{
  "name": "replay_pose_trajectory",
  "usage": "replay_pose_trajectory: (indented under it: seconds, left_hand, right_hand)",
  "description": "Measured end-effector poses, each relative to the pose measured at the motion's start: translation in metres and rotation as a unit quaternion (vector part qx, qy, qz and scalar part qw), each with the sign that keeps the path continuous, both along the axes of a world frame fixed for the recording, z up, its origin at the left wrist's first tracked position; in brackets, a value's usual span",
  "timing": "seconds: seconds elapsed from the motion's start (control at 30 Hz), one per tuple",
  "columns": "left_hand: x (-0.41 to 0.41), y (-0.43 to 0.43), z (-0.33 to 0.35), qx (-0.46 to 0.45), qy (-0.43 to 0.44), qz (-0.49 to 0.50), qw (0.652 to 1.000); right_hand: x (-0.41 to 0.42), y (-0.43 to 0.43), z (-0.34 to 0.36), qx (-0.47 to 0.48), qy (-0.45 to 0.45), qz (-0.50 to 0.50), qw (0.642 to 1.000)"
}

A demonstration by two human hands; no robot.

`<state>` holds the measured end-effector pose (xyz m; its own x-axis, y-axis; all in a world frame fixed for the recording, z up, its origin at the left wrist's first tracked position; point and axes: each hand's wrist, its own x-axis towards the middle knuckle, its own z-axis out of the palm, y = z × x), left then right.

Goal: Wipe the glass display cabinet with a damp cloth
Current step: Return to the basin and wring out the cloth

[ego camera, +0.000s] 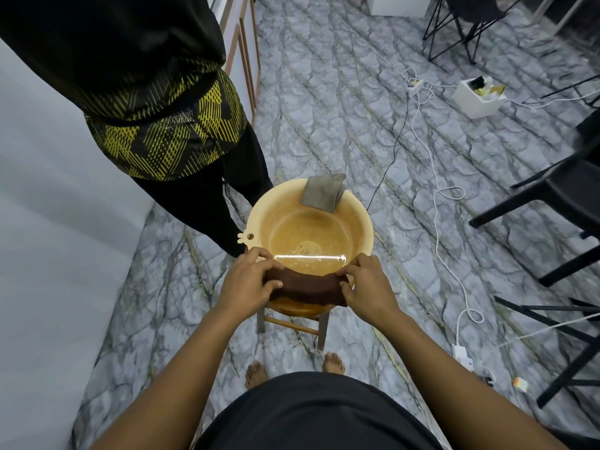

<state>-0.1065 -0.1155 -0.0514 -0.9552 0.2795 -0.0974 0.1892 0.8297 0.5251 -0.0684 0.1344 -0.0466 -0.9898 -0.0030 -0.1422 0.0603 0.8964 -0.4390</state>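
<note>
While the dark brown, rolled-up cloth lies across the near rim of the round, pale yellow plastic basin, it is held at both ends: the left hand has its grip clamped on the left end and the right hand has its grip clamped on the right end, fingers curled over the roll. This looks like the wringing or wetting step, ahead of any wiping; no glass has been touched with it yet. The next move probably calls for twisting the two ends against each other over the shallow water, so that the drips fall inside the basin, then carrying the cloth to the cabinet. Counted: two cloths, the brown one and a grey folded cloth draped over the far rim; one basin; one small wooden stool under it; two hands at work. Beyond, a second person in a black and yellow patterned top stands beside the basin, and white cables trail across the grey marble-patterned floor.
</note>
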Motion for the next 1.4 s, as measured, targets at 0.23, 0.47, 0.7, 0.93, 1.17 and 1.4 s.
replay_pose_trajectory:
  seconds: [0.23, 0.47, 0.7, 0.93, 1.17, 1.4]
  left_hand:
    - [-0.015, -0.005, 0.01, -0.162, 0.005, -0.118, 0.98]
    - [-0.02, -0.008, 0.007, -0.17, -0.009, -0.134, 0.976]
    - [-0.019, -0.004, 0.013, -0.162, 0.004, -0.153, 0.975]
    - [-0.013, -0.003, 0.006, -0.134, 0.012, -0.137, 0.981]
    - [-0.004, 0.0, 0.008, -0.102, 0.019, -0.109, 0.989]
    - [0.036, -0.004, -0.003, 0.024, 0.056, 0.011, 0.998]
  right_hand:
    - [-0.005, -0.003, 0.006, 0.043, -0.009, 0.132, 0.99]
    - [-0.011, 0.001, 0.004, 0.024, -0.011, 0.161, 0.987]
    - [-0.012, 0.004, 0.009, 0.006, -0.013, 0.162, 0.987]
    - [-0.009, 0.003, 0.009, 0.011, -0.027, 0.173, 0.984]
    - [-0.003, 0.001, 0.01, 0.02, -0.017, 0.18, 0.983]
    - [0.007, -0.012, 0.01, 0.032, 0.045, 0.229, 0.972]
